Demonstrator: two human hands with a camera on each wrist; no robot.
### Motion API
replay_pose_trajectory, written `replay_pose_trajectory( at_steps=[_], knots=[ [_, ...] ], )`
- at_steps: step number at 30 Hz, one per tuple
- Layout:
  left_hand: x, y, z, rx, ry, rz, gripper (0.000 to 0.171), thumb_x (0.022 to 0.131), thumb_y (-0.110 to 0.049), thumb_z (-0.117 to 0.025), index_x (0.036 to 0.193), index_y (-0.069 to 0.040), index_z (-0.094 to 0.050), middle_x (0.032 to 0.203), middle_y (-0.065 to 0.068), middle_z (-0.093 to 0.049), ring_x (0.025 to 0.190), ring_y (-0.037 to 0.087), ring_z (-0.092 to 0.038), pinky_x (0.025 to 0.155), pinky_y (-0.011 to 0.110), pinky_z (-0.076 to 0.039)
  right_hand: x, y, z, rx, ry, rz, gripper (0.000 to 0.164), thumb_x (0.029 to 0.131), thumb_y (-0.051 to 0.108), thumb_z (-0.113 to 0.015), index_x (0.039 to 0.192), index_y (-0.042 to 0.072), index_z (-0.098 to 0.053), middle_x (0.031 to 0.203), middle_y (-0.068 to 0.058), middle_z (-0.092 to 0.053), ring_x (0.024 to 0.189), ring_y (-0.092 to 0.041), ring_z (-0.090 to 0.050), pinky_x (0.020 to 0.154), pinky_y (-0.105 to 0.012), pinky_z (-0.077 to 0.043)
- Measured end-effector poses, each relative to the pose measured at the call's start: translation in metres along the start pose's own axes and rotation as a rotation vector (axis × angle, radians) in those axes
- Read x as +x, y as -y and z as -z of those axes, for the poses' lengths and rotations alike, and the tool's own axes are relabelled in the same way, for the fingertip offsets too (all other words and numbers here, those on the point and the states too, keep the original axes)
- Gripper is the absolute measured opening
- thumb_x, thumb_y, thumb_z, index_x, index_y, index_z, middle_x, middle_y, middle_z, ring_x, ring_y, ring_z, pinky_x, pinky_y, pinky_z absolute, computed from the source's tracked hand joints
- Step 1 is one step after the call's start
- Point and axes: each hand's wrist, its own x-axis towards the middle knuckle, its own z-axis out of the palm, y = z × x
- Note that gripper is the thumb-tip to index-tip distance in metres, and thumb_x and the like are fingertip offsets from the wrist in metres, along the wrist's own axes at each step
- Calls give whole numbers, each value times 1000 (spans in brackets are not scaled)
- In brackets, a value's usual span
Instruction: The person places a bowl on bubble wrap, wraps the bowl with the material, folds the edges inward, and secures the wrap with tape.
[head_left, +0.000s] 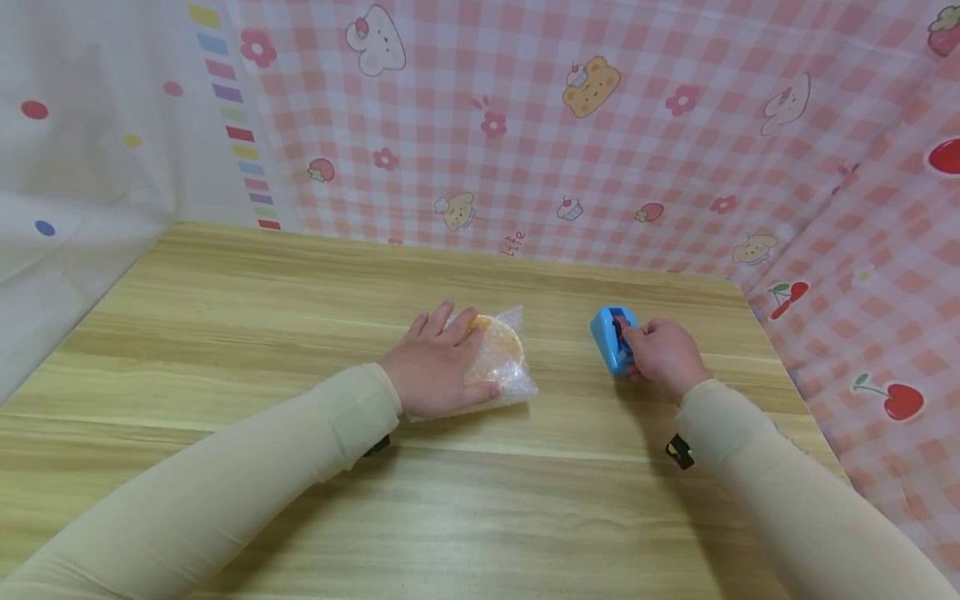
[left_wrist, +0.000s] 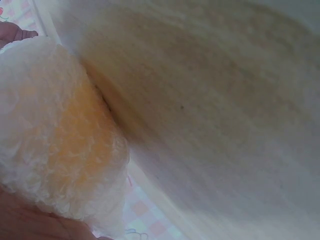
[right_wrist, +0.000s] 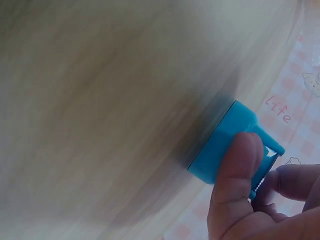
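My left hand point(head_left: 438, 367) lies with its fingers spread over a bubble-wrapped package point(head_left: 510, 371). Something round and orange-yellow shows through the wrap, and its exact kind is hidden. In the left wrist view the package point(left_wrist: 80, 130) is seen from the side, with bits of the hand at its edges. To the right, my right hand point(head_left: 663, 354) grips a small blue tape dispenser point(head_left: 611, 337) at its near right side. The right wrist view shows one finger point(right_wrist: 240, 165) against the dispenser's side point(right_wrist: 220, 145), and others curled by its toothed cutting edge.
Both things are on a wood-grain table point(head_left: 480, 500). A pink checked curtain point(head_left: 525, 150) with cartoon prints hangs behind and along the right, and a white dotted sheet point(head_left: 82, 150) hangs at the left. Between the package and the dispenser lies a strip of bare tabletop.
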Motion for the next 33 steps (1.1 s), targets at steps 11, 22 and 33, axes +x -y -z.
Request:
replay_pose_trajectory(
  at_steps=[11,22,33],
  knots=[
    [-1,0,0,-4,-9,-4,96,102,-75,-39,168,-7,-23,178,13,-10,165,41,0,132,62,-10,-4,2,-1,65,12,-6,48,113,32,-38,134,-10,-52,117,-24,-61,94,-24,-68,83,-34,-62],
    [1,0,-1,-7,-10,-1,96,101,-75,-39,168,-7,-24,178,13,-10,165,41,0,132,61,-10,-8,3,-1,129,46,-35,55,112,31,-35,147,-10,-43,136,-29,-54,114,-34,-64,108,-49,-55],
    [1,0,-1,3,-8,0,96,101,-76,-38,168,-7,-24,178,13,-10,165,42,0,132,62,-10,-6,1,-1,205,64,-26,60,110,27,-36,157,-11,-31,145,-30,-50,123,-34,-62,111,-47,-54]
  ],
)
